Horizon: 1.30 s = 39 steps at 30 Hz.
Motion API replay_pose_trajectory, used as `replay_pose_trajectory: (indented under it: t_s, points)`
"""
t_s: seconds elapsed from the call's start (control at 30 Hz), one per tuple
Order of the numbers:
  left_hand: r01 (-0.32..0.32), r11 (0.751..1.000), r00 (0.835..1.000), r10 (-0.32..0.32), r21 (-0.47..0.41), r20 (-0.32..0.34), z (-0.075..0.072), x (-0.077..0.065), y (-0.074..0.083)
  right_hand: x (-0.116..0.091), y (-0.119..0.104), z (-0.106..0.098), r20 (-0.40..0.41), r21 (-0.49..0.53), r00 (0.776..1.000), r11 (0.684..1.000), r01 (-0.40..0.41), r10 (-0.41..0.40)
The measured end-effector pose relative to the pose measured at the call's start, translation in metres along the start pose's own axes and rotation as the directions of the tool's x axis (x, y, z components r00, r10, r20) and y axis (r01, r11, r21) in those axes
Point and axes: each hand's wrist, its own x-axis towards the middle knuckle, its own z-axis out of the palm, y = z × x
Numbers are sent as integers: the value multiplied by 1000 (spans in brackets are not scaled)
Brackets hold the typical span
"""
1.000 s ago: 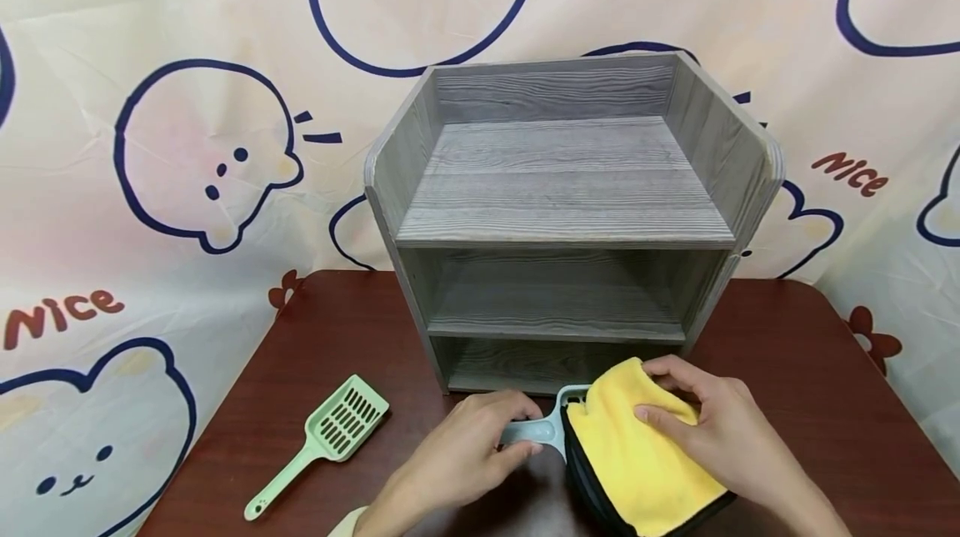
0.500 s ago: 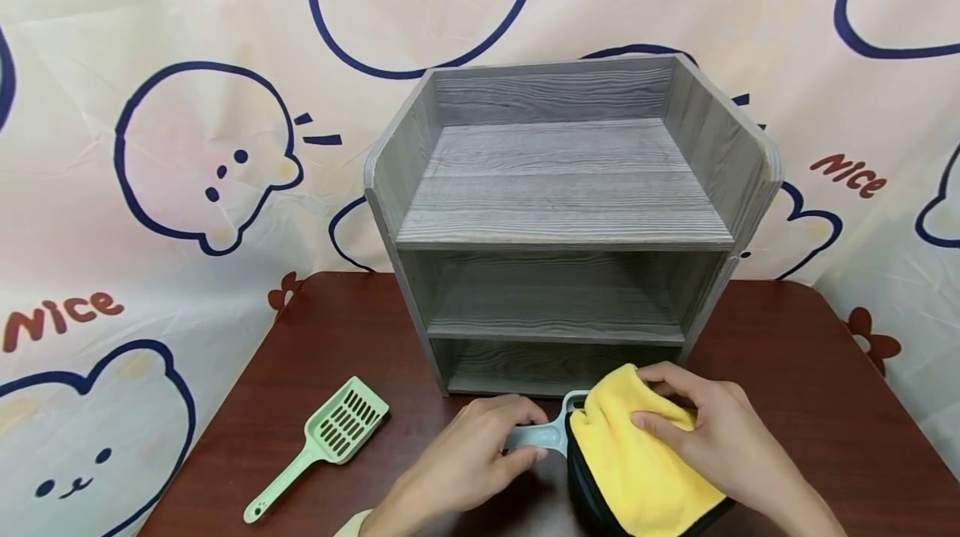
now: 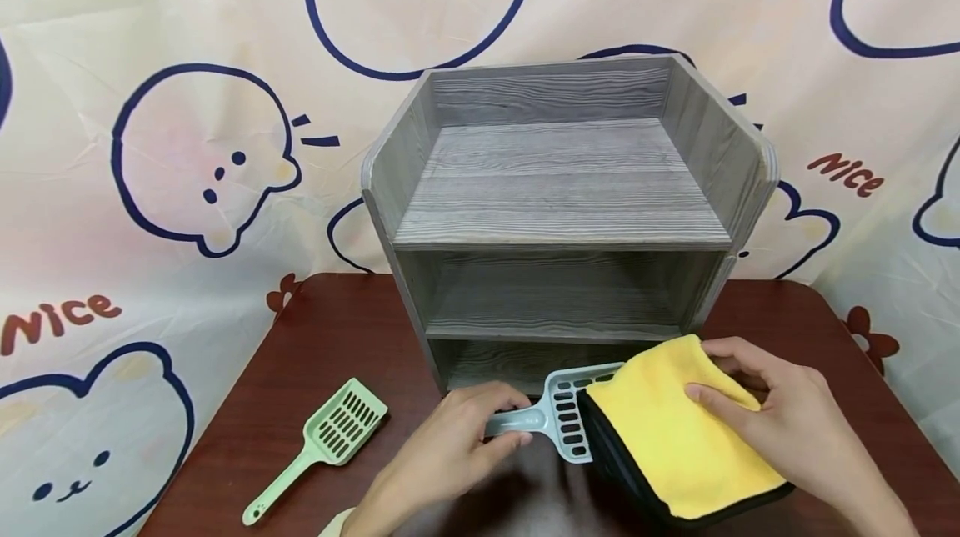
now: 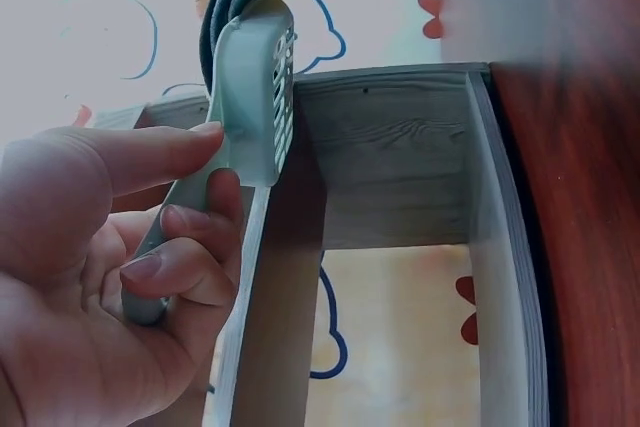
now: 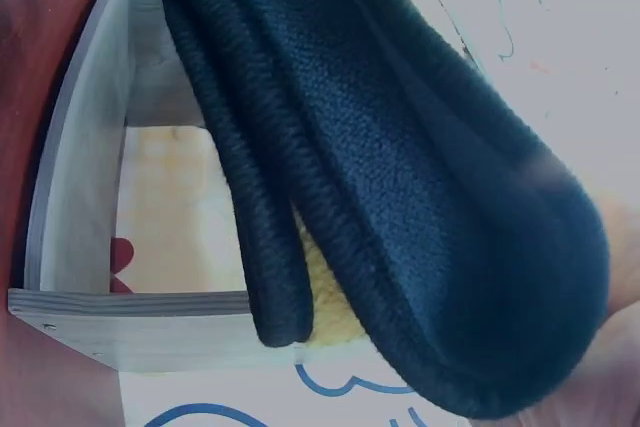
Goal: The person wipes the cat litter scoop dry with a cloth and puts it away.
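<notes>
My left hand (image 3: 457,441) grips the handle of a pale blue slotted litter scoop (image 3: 567,420), with fingers curled round it in the left wrist view. A yellow cloth with a dark edge and dark back (image 3: 675,429) covers the far end of the scoop's head. My right hand (image 3: 780,412) pinches the cloth's upper right part between thumb and fingers. In the right wrist view the dark side of the folded cloth (image 5: 420,177) hides most of that hand. A green slotted scoop (image 3: 345,424) lies on the table to the left, touched by neither hand.
A grey wooden shelf unit (image 3: 562,187) with a raised-edge top and two lower compartments stands just behind the hands. The dark red-brown table (image 3: 300,353) extends to both sides. A printed cartoon curtain (image 3: 225,12) hangs behind.
The cloth and my right hand have moved to the right along the scoop. More of the scoop's slotted head shows now. My left hand has shifted slightly left, still holding the handle.
</notes>
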Motion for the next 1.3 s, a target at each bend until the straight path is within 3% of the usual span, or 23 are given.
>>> replay_pose_trajectory:
  t_s: [0.27,0.67,0.77,0.93,1.13,1.3]
  points:
    - [-13,1000,1000,13,2,3,5,1,1,0,-3,12,55,33,998,999,8,-10]
    - [26,997,1000,-27,77,11,16,0,6,-3,-11,38,40,-22,989,989,146,-145]
    - [17,996,1000,-19,90,16,19,0,7,-4,-12,44,34,5,981,982,190,-190]
    - [2,996,999,-5,86,34,22,1,8,-6,-16,50,66,64,978,979,195,-199]
    - [-3,995,1000,1,98,27,21,1,7,-6,-16,51,69,24,980,982,187,-188]
    - [-3,997,1000,3,79,-3,12,0,4,-3,-12,36,23,-39,985,985,171,-170]
